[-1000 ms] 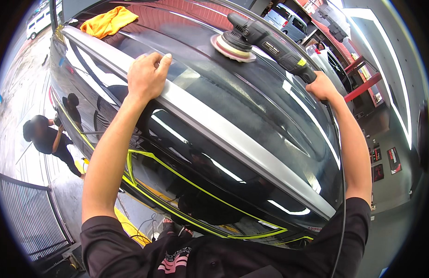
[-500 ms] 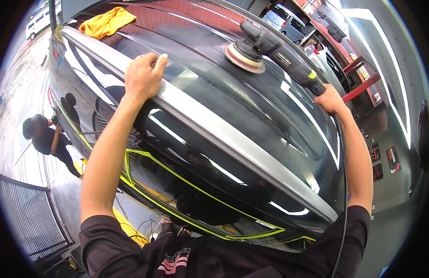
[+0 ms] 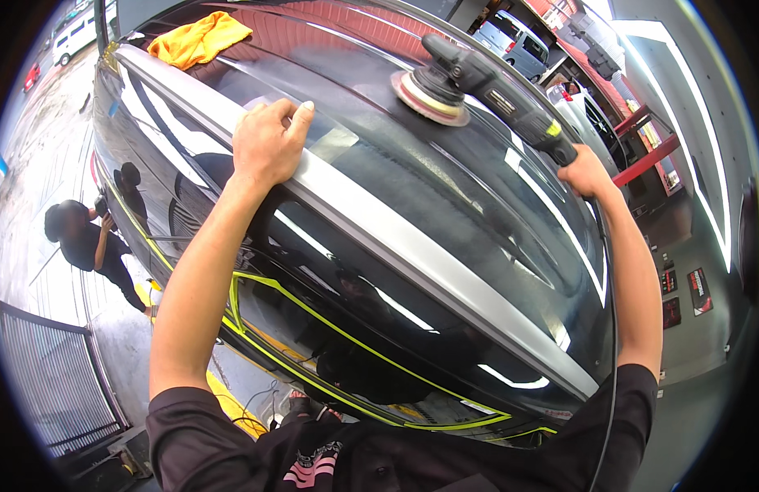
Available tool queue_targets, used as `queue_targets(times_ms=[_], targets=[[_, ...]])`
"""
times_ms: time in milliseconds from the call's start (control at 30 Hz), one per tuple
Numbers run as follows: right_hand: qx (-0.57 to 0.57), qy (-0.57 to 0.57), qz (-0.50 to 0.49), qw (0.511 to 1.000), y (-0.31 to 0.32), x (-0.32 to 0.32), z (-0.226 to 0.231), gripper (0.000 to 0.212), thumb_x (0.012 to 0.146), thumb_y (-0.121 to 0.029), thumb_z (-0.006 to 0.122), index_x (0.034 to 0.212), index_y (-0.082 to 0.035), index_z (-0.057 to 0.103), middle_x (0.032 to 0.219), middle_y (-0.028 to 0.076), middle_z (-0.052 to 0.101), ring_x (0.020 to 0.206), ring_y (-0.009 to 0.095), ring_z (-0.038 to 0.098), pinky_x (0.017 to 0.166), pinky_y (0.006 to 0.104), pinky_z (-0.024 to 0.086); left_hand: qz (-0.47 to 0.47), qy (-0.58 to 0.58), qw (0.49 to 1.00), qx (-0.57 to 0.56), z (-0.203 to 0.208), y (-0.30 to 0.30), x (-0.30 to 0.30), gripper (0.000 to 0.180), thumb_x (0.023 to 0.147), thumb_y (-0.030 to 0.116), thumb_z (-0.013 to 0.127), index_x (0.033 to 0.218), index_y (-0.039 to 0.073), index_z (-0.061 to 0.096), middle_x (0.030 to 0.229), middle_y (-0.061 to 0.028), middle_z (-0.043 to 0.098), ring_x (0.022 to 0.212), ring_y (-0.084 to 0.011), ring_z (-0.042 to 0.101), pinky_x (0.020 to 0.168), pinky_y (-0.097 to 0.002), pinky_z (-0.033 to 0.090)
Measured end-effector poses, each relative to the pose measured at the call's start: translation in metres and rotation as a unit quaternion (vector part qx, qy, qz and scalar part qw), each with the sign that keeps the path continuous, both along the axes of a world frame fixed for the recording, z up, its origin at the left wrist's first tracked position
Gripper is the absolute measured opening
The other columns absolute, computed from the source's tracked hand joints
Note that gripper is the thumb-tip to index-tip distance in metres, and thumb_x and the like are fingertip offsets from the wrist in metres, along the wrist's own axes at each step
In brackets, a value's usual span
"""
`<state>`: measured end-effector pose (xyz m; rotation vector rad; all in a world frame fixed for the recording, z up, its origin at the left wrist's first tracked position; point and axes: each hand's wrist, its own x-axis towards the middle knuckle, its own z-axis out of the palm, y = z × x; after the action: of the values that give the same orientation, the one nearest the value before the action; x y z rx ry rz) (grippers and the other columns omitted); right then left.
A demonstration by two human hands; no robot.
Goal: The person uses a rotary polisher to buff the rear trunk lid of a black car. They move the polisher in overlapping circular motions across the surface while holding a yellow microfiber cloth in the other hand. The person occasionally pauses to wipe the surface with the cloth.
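My right hand (image 3: 588, 174) is wrapped round the rear end of a black car polisher (image 3: 506, 100), far right. Its round pad (image 3: 429, 100) rests on or just over the glossy black car roof (image 3: 396, 176), which has a hazy, smeared film; I cannot tell whether the pad is spinning. My left hand (image 3: 269, 146) is closed over the silver roof rail (image 3: 429, 258), thumb raised at its far side. A rumpled orange cloth (image 3: 201, 39) lies on the roof at the far left. The polisher's cord (image 3: 611, 402) hangs down along my right arm.
Yellow-green masking tape (image 3: 338, 330) outlines the car's side below the rail. Another person (image 3: 91, 238) in dark clothes stands at left, hands raised near the car. A slatted metal grating (image 3: 56, 377) lies lower left. Parked beyond are a van (image 3: 515, 45) and a white car (image 3: 588, 115).
The whole scene has shifted slightly in view. The polisher has moved slightly left and away across the roof; my left hand keeps its hold on the rail.
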<state>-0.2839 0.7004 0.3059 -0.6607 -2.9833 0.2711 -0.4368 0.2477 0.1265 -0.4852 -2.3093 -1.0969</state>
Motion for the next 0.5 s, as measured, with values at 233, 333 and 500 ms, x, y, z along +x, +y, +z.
queue_targets(times_ms=[233, 333, 500], targets=[[0.041, -0.012, 0.016, 0.999, -0.006, -0.057, -0.012, 0.024, 0.073, -0.011, 0.071, 0.086, 0.004, 0.058, 0.058, 0.010, 0.059, 0.044, 0.022, 0.060, 0.044, 0.0380, 0.048, -0.003, 0.000, 1.000, 0.007, 0.000, 0.005, 0.005, 0.046, 0.098, 0.044, 0.056, 0.084, 0.002, 0.067, 0.077, -0.0145, 0.064, 0.082, -0.0327, 0.060, 0.078, -0.0445, 0.045], [0.045, -0.013, 0.023, 0.999, -0.014, -0.082, -0.017, 0.025, 0.073, -0.013, 0.072, 0.086, 0.004, 0.060, 0.061, 0.012, 0.061, 0.044, 0.022, 0.061, 0.045, 0.0379, 0.049, -0.002, 0.008, 1.000, 0.005, -0.002, 0.005, 0.005, 0.047, 0.098, 0.043, 0.056, 0.080, 0.000, 0.063, 0.075, -0.0151, 0.061, 0.079, -0.0332, 0.058, 0.073, -0.0448, 0.045], [0.028, -0.004, 0.031, 0.999, -0.039, -0.109, -0.019, 0.022, 0.072, -0.013, 0.072, 0.086, 0.002, 0.062, 0.060, 0.012, 0.061, 0.044, 0.022, 0.060, 0.045, 0.0382, 0.049, -0.004, 0.006, 1.000, 0.002, 0.000, 0.003, 0.007, 0.046, 0.097, 0.043, 0.057, 0.084, 0.001, 0.066, 0.076, -0.0152, 0.062, 0.078, -0.0329, 0.059, 0.073, -0.0441, 0.045]])
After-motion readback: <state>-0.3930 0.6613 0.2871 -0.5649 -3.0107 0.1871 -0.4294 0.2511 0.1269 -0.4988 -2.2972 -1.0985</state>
